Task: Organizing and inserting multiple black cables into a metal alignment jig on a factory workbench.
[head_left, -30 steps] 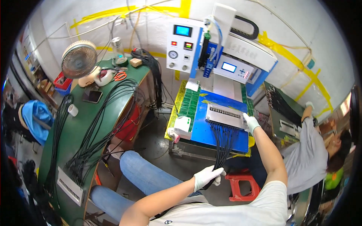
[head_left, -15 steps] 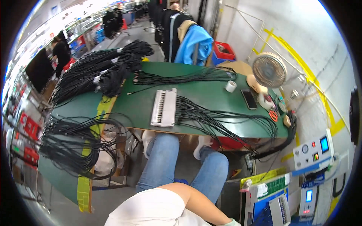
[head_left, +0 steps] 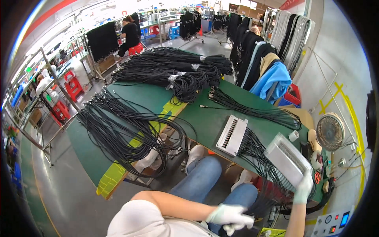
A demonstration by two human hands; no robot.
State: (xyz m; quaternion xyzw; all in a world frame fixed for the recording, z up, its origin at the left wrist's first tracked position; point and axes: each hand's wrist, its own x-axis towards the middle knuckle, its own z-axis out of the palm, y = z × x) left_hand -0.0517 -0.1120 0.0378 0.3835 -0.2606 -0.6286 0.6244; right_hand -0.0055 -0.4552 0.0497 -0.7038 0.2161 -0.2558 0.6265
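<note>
My right hand (head_left: 304,187), in a white glove, grips the near end of a pale rectangular block (head_left: 287,160) with a clear edge. The block is held tilted above the right side of the green table. My left hand (head_left: 231,215), also gloved, is over my lap with its fingers apart and nothing visible in it. Beside it hang blurred black cables (head_left: 262,203); where they attach is unclear. A white slotted fixture (head_left: 233,135) lies at the table's front edge, with black cables (head_left: 256,148) running out of its right side, partly hidden by the block.
Large black cable bundles (head_left: 173,71) lie at the back left, and a looser bunch (head_left: 118,126) overhangs the left table. Another bunch (head_left: 252,108) lies behind the fixture. A tape roll (head_left: 293,136), orange scissors (head_left: 317,177) and a fan (head_left: 331,131) are at right.
The view has swung left. Both gloved hands have come into view, the right one with the pale block over the table. The slotted fixture stays by the table's front edge.
</note>
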